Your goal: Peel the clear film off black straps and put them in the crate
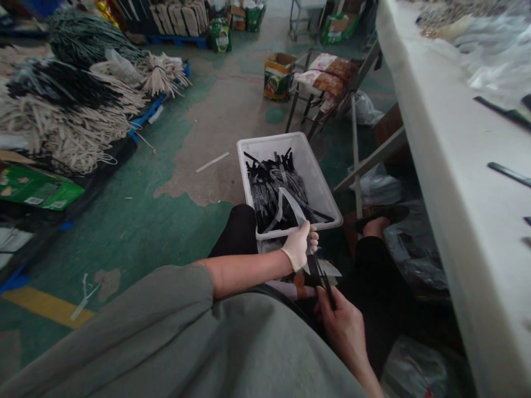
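My left hand (299,247), in a pale glove, is closed on a strip (295,209) whose whitish length rises from the fist over the bin. Below that fist a dark strip (313,269) runs down toward my right hand. My bare right hand (342,318) grips a thin black piece (327,284); I cannot make out whether it is a strip or a tool. Just beyond my hands stands a white plastic bin (319,166), holding a heap of black strips (269,190), some bound in clear wrap.
A white-covered table (440,138) runs along the right, with black strips and plastic bags on it. A stool with a patterned cushion (327,74) and a green carton (277,77) stand ahead. Bundles of cord (70,121) are piled on a pallet at left.
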{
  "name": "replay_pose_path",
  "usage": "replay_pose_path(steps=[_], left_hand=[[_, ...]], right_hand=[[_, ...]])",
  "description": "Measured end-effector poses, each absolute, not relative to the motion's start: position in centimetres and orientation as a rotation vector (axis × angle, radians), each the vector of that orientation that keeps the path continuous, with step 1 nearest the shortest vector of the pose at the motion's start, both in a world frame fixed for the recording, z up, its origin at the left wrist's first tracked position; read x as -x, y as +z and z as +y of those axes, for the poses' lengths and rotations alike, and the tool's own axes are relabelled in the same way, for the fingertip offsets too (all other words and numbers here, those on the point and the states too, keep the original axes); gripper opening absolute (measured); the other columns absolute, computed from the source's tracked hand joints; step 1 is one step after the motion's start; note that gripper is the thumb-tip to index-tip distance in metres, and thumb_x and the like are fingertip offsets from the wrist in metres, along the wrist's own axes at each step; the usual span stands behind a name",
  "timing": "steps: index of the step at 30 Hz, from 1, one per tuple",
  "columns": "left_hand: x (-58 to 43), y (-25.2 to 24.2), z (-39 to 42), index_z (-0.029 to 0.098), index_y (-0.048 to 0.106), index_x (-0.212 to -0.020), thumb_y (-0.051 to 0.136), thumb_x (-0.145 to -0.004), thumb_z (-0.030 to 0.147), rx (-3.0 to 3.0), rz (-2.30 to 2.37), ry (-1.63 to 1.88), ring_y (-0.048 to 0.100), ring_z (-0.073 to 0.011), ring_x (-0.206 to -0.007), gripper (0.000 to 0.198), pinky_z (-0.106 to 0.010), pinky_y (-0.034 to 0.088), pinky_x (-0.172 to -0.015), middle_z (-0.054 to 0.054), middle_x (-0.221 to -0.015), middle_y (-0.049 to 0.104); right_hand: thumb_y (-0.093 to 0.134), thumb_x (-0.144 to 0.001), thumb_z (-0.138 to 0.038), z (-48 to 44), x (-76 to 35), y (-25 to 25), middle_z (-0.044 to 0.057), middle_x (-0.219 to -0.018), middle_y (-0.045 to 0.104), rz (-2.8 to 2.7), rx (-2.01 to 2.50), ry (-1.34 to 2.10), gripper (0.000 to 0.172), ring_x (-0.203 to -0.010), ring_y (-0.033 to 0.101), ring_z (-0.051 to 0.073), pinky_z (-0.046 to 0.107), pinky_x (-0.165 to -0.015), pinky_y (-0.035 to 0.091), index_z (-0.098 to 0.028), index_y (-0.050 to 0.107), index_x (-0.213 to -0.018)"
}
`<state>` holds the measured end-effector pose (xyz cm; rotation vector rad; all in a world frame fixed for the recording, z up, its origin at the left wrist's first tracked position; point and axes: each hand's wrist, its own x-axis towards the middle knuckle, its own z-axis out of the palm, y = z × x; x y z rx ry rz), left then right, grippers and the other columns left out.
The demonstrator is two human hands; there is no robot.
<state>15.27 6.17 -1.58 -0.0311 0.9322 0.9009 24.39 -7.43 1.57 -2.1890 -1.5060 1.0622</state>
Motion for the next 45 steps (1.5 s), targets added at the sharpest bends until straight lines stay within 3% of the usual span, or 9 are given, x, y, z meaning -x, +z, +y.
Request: replay_pose_path(steps=[4,10,15,21,27,30,33,38,45], left_hand=[[-15.5,-1.1,5.8,0.016,0.055,-0.080,0.066,-0.080,0.057,-0.031,0.919,0.894,0.041,-0.0067,-0.046,0.043,-0.020,0.030,-0.045,0.002,-0.061,0.051],[-14.7,-1.5,6.7,0.016,0.051,-0.076,0.059,-0.088,0.050,0.002,0.918,0.938,0.040,-0.0057,-0.045,0.037,-0.018,0.030,-0.046,0.003,-0.059,0.050],[-15.5,-2.3,5.0,0.017,0.053,-0.077,0.060,-0.086,0.050,-0.083,0.885,0.895,0.045,-0.0083,-0.045,0.035,-0.021,0.034,-0.045,0.002,-0.059,0.052],[-14.5,-2.1,6.3,0.016,0.052,-0.076,0.057,-0.089,0.045,-0.090,0.932,0.984,0.046,-0.0069,-0.045,0.032,-0.019,0.034,-0.046,0.001,-0.058,0.054],[-15.8,-2.7,3.2,0.016,0.053,-0.072,0.064,-0.084,0.042,-0.180,0.912,0.884,0.048,-0.0088,-0.047,0.031,-0.021,0.039,-0.048,0.002,-0.057,0.054],[-15.1,-2.0,3.9,0.015,0.054,-0.072,0.055,-0.092,0.036,-0.110,0.905,0.859,0.051,-0.0091,-0.049,0.029,-0.021,0.041,-0.050,0.000,-0.060,0.057],[-13.7,-1.4,5.8,0.014,0.053,-0.071,0.047,-0.097,0.032,-0.011,0.900,0.844,0.053,-0.0084,-0.050,0.032,-0.019,0.038,-0.048,-0.003,-0.063,0.060],[-12.4,-1.0,7.0,0.014,0.051,-0.070,0.038,-0.100,0.027,0.121,0.888,0.776,0.054,-0.0071,-0.049,0.035,-0.018,0.039,-0.049,-0.003,-0.064,0.060],[-13.5,-1.6,4.9,0.014,0.056,-0.078,0.044,-0.098,0.029,0.141,0.820,0.600,0.063,-0.0133,-0.059,0.029,-0.024,0.049,-0.059,-0.006,-0.071,0.065]], right_hand=[[0.041,-0.087,-0.058,-4.9,-24.2,1.8,0.007,-0.061,0.065,-1.511,2.175,0.944,0.045,-0.055,0.060,0.020,0.027,-0.052,0.040,-0.020,0.064,-0.078],[0.039,-0.086,-0.063,-5.0,-24.3,2.0,0.005,-0.057,0.063,-1.461,2.138,1.216,0.049,-0.049,0.059,0.019,0.028,-0.051,0.043,-0.020,0.061,-0.077],[0.039,-0.084,-0.063,-3.9,-24.6,1.6,0.008,-0.062,0.066,-1.475,2.177,1.054,0.049,-0.056,0.061,0.022,0.030,-0.054,0.042,-0.020,0.062,-0.075],[0.041,-0.084,-0.062,-6.3,-25.5,2.1,0.005,-0.059,0.066,-1.446,2.136,1.324,0.049,-0.052,0.061,0.020,0.028,-0.051,0.044,-0.019,0.063,-0.082],[0.043,-0.085,-0.059,-4.0,-24.7,0.7,0.008,-0.058,0.065,-1.427,2.152,1.062,0.048,-0.055,0.061,0.021,0.029,-0.052,0.042,-0.018,0.065,-0.076],[0.045,-0.088,-0.058,-4.0,-25.1,1.2,0.008,-0.066,0.068,-1.324,2.052,1.097,0.051,-0.055,0.061,0.019,0.028,-0.051,0.044,-0.014,0.069,-0.099],[0.047,-0.091,-0.051,-6.0,-25.6,3.1,0.003,-0.066,0.067,-1.329,1.891,1.187,0.051,-0.050,0.058,0.015,0.026,-0.051,0.046,-0.016,0.063,-0.126],[0.050,-0.092,-0.030,-8.4,-25.7,4.7,0.007,-0.099,0.073,-1.667,1.551,1.075,0.033,-0.088,0.070,0.020,0.031,-0.079,0.055,-0.021,0.069,-0.116],[0.055,-0.088,-0.018,-6.1,-25.9,2.5,0.004,-0.108,0.070,-1.900,1.628,0.567,0.027,-0.092,0.069,0.018,0.026,-0.076,0.055,-0.026,0.072,-0.107]])
